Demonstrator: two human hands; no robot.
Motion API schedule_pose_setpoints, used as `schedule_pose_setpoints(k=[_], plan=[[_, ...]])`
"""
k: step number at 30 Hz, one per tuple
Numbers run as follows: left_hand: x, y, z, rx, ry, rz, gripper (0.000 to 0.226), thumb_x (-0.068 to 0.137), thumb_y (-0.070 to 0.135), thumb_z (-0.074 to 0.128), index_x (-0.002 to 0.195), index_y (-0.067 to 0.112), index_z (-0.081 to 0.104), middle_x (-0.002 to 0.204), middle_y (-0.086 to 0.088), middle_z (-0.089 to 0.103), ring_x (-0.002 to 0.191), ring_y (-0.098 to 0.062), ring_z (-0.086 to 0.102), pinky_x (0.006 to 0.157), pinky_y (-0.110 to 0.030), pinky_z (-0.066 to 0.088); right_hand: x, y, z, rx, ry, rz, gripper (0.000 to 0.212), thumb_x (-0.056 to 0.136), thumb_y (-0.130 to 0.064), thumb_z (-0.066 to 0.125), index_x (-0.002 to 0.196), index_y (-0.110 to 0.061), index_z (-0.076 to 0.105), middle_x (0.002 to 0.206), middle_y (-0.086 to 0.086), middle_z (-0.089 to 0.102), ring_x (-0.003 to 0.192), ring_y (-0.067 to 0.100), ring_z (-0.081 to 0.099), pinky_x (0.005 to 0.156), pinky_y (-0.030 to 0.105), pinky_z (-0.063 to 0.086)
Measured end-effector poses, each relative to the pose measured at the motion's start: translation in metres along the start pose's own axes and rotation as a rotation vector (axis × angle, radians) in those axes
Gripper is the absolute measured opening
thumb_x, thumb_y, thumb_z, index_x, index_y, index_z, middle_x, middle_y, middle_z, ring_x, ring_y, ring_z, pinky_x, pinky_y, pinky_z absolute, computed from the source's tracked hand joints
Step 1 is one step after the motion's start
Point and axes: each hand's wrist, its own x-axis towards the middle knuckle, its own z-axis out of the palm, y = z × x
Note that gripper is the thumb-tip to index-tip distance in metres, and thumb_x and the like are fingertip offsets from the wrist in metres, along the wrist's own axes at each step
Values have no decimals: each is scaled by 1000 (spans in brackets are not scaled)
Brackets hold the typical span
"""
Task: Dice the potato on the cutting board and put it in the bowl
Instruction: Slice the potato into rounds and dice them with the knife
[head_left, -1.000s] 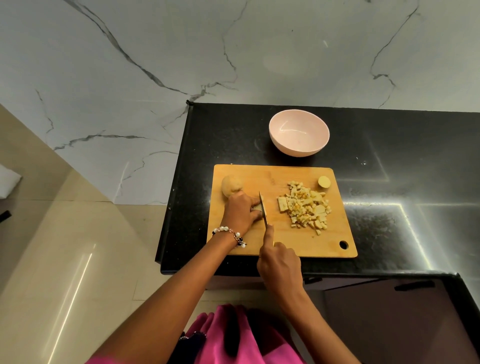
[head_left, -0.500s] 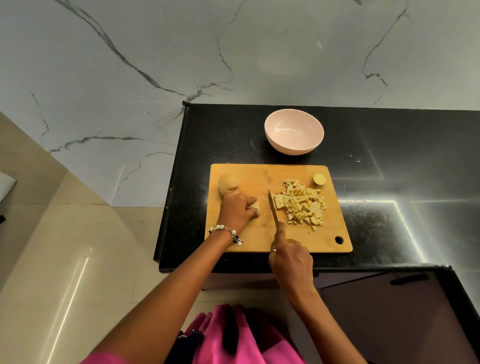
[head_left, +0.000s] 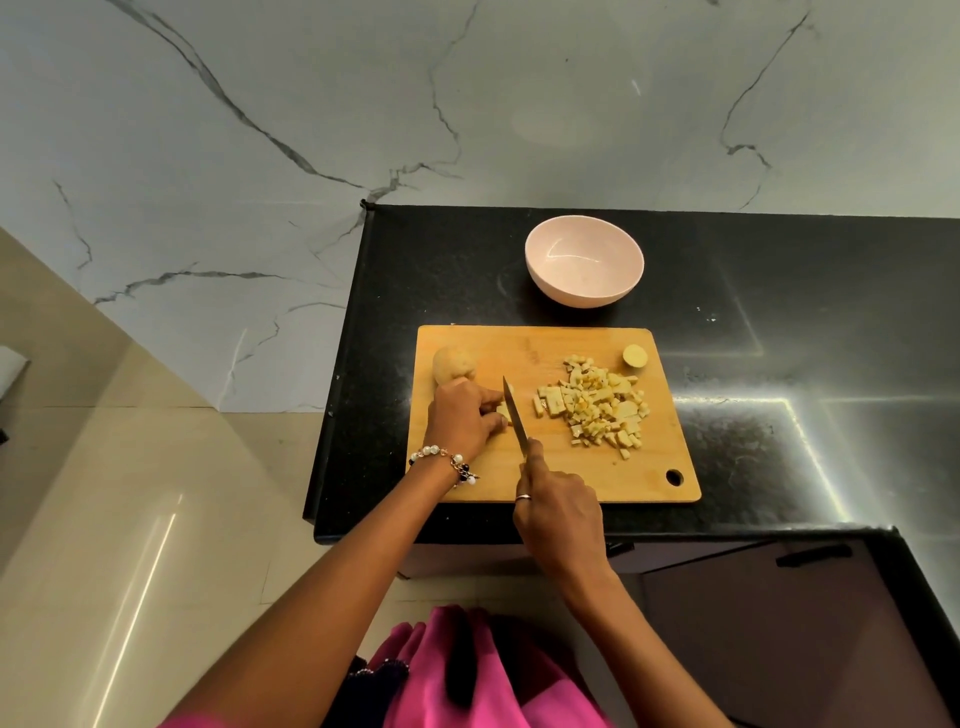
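A wooden cutting board (head_left: 561, 478) lies on the black counter. My left hand (head_left: 462, 418) curls over a small potato piece (head_left: 503, 410) near the board's left side. My right hand (head_left: 558, 512) grips a knife (head_left: 514, 413), forefinger along the spine, its blade set right against that piece. A pile of diced potato (head_left: 597, 405) lies to the right of the blade. An uncut potato chunk with skin (head_left: 453, 365) sits at the board's far left, and a round end piece (head_left: 635, 356) at the far right corner. A pink bowl (head_left: 584, 267) stands behind the board with nothing in it.
The black counter (head_left: 779, 322) extends to the right and ends at a left edge beside a marble wall (head_left: 260, 156). Dark cabinet fronts with handles (head_left: 813, 553) are below the counter's front edge.
The knife moved right to push cut bits to the pile, then came back left against the piece under my left hand. The camera view shifted slightly.
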Motion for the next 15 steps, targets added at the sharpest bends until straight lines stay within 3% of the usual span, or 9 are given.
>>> schedule_pose_setpoints(k=[4,7,12,15], plan=[[-2,-2,0,10,44,33,38,74,23,77,110,14,69,103,-3,67,92,-16,61,83,-24,47,-1,-8,-2,-63,-38,-3,58,92,-16,44,146,-7,26,79,13,65,66,32,61,49,32,30],[-1,-3,0,10,39,60,35,74,23,77,107,12,70,101,-6,69,92,-18,61,84,-28,47,1,-20,-1,-216,-33,-19,69,52,-2,77,119,6,59,43,9,49,29,25,43,36,21,11],[-1,-3,0,10,56,70,31,75,24,75,103,11,72,96,-8,70,89,-19,61,77,-25,43,2,-26,1,-183,-26,-6,69,43,4,77,111,9,64,36,7,41,23,21,29,38,14,3],[-3,-2,1,16,70,74,32,75,27,75,103,12,72,94,-8,70,86,-19,61,74,-24,42,-9,-18,1,-200,-27,-23,72,39,0,81,109,7,66,38,6,43,23,21,36,37,17,10]])
